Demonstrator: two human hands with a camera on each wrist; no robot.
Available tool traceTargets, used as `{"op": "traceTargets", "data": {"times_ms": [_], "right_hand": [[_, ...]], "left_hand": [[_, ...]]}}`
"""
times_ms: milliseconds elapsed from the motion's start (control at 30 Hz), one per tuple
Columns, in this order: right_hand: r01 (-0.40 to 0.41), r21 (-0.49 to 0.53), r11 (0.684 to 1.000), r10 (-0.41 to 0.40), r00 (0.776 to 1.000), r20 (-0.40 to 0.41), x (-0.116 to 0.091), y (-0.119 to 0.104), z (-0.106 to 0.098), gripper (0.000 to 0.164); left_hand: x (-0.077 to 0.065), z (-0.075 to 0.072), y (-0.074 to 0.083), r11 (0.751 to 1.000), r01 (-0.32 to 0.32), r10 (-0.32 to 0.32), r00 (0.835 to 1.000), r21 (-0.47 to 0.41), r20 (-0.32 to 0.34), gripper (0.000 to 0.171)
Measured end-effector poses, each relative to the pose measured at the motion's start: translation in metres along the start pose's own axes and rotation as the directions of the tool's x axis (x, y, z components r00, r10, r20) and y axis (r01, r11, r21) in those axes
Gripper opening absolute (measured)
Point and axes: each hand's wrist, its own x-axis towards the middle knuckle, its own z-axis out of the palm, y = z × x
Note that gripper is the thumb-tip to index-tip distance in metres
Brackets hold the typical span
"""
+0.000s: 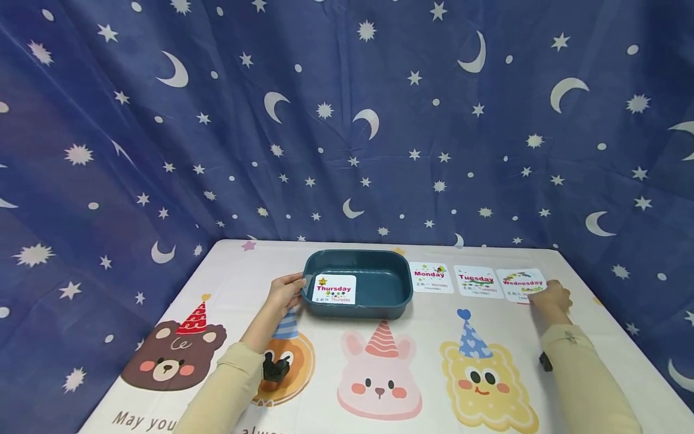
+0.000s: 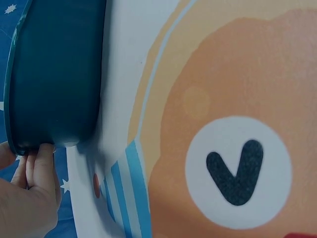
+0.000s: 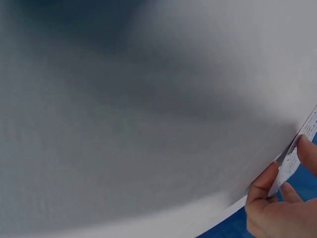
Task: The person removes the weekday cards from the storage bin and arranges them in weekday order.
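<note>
A dark teal plastic bin point(image 1: 384, 288) stands on the table, and my left hand point(image 1: 285, 292) grips its left end, thumb at the rim and fingers against the outside wall in the left wrist view. Inside the bin, at its left, lies a white Thursday card point(image 1: 334, 290). My right hand point(image 1: 552, 299) pinches the lower right corner of the Wednesday card point(image 1: 522, 284). In the right wrist view, that card point(image 3: 289, 167) shows edge-on between thumb and fingers. To its left, in a row, lie the Tuesday card point(image 1: 479, 282) and the Monday card point(image 1: 431, 278), which sits close beside the bin.
A white tablecloth point(image 1: 434, 343) printed with cartoon animals covers the table. Behind and at the sides hangs a blue curtain point(image 1: 325, 150) with moons and stars. A small black object point(image 1: 276, 367) shows at the left forearm, and another point(image 1: 545, 361) at the right forearm.
</note>
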Motion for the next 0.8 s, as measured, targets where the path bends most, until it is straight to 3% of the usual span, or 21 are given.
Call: {"op": "traceTargets", "data": {"times_ms": [167, 333, 600, 700, 800], "right_hand": [[-0.055, -0.104, 0.993, 0.063, 0.995, 0.08, -0.005, -0.002, -0.005, 0.056], [-0.048, -0.167, 0.985, 0.068, 0.991, 0.118, -0.011, -0.003, -0.01, 0.055], [-0.028, -0.154, 0.988, 0.06, 0.977, 0.206, -0.015, -0.007, -0.02, 0.056], [-0.041, -0.128, 0.991, 0.074, 0.961, 0.266, -0.015, -0.005, -0.028, 0.06], [-0.008, -0.059, 0.998, 0.027, 0.941, 0.338, -0.012, 0.001, -0.033, 0.067]], "left_hand": [[0.004, 0.001, -0.002, 1.0, -0.017, 0.017, 1.0, 0.014, 0.008, 0.038], [0.006, 0.002, -0.002, 0.999, -0.013, 0.013, 1.0, 0.033, 0.01, 0.038], [0.004, 0.004, 0.0, 1.0, -0.016, 0.016, 1.0, 0.021, 0.008, 0.041], [0.005, 0.004, -0.001, 1.0, -0.015, 0.015, 1.0, 0.017, 0.011, 0.041], [0.004, 0.002, -0.002, 1.0, -0.006, 0.006, 1.0, 0.02, 0.004, 0.041]]}}
